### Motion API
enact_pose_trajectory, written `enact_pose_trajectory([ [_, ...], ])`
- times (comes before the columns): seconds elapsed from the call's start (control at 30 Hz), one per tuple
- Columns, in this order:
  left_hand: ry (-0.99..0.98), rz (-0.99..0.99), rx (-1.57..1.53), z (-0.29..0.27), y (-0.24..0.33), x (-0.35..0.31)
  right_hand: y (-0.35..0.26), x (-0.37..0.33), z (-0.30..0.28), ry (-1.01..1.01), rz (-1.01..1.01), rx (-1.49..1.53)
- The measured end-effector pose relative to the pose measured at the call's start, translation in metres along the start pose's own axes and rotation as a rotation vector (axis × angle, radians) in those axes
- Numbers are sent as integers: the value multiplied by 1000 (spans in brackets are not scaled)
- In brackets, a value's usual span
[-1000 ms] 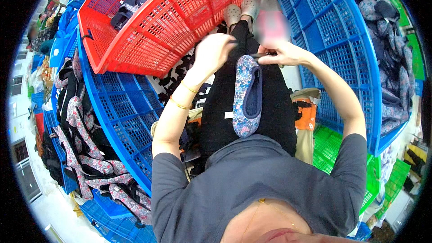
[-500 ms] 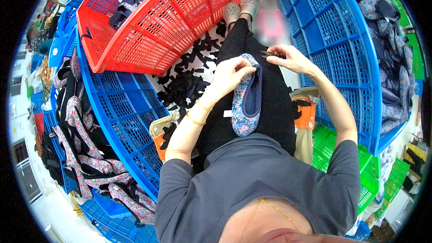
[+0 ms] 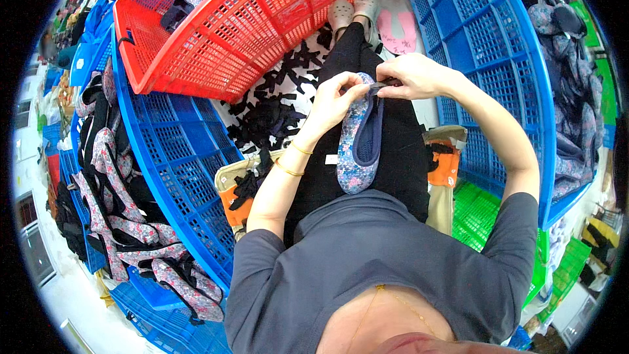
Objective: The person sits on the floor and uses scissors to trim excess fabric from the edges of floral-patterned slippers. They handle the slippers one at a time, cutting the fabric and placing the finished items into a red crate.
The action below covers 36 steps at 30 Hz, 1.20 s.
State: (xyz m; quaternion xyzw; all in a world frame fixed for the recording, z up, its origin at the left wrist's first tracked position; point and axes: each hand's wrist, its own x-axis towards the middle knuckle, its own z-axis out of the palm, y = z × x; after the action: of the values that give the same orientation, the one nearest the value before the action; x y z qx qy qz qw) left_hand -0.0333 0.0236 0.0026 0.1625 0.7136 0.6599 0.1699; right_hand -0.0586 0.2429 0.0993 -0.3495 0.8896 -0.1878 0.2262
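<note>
A blue floral slipper (image 3: pixel 358 174) with a dark navy lining lies lengthwise over my black trousers, its rounded toe toward my body. My left hand (image 3: pixel 335 101) pinches the slipper's far end, the heel, between thumb and fingers. My right hand (image 3: pixel 414 77) is closed round small dark thread snips (image 3: pixel 377 86); their blades reach the slipper's heel rim beside my left fingertips. Whether the blades are apart or together is too small to tell. A small white tag (image 3: pixel 331 159) shows at the slipper's left side.
A red crate (image 3: pixel 262 33) leans ahead, with blue crates at left (image 3: pixel 173 137) and right (image 3: pixel 485 46). Floral slippers (image 3: pixel 118 183) fill the left side; more slippers (image 3: pixel 573 111) lie at right. Black scraps (image 3: pixel 265 121) cover the floor beside a pink sole-shaped piece (image 3: pixel 397 31).
My right hand has moved left with the snips, from beside the slipper up to its heel rim. My left hand keeps its pinch, shifted slightly. The slipper has barely moved.
</note>
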Motion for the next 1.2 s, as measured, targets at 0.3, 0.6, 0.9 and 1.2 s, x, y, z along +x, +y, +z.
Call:
enact_pose_trajectory([
  [0.3,73,111,189,-1,10,2,-3,27,-6,-159,-5,-1],
  [0.6,145,76,29,-4,-1,6,7,16,-5,-5,-26,131],
  [0.9,97,188,467,-22,13,-19,45,-28,62,368,405,668],
  [1.2,-20,-275,-205,88,-18,-92,-20,-17,120,615,438,1070],
])
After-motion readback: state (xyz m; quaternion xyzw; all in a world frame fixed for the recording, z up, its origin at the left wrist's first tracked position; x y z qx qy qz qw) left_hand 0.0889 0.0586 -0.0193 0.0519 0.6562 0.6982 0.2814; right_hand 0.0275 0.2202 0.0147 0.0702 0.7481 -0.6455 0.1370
